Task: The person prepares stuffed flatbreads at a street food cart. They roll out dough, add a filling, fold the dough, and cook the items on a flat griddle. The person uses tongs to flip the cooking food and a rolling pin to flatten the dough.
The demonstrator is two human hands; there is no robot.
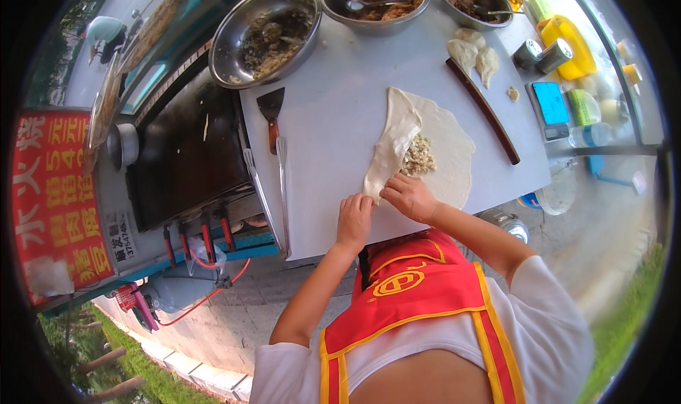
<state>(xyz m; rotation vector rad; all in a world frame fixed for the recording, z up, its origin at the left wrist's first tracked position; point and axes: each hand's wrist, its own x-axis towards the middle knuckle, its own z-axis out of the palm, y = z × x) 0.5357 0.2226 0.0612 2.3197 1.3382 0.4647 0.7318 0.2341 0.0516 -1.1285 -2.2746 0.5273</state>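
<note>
A thin sheet of dough [449, 148] lies on the white work board, its left side folded over part of a crumbly pale filling [418, 156]. At the near edge of the folded part, my left hand [355, 218] pinches the dough's lower left corner between thumb and fingers. My right hand [409, 196] grips the dough's near edge just below the filling, its fingers curled. The two hands are close together but apart. Right of the sheet lies a dark wooden rolling pin [483, 108], with several dough lumps [463, 54] by its far end.
Left are a black griddle [186, 148], a scraper [271, 111] and metal tongs [282, 191]. Steel bowls of filling [266, 34] line the far edge. A digital scale [550, 106], shakers [554, 56] and a yellow container [569, 45] stand right. A person [105, 34] is far off at upper left.
</note>
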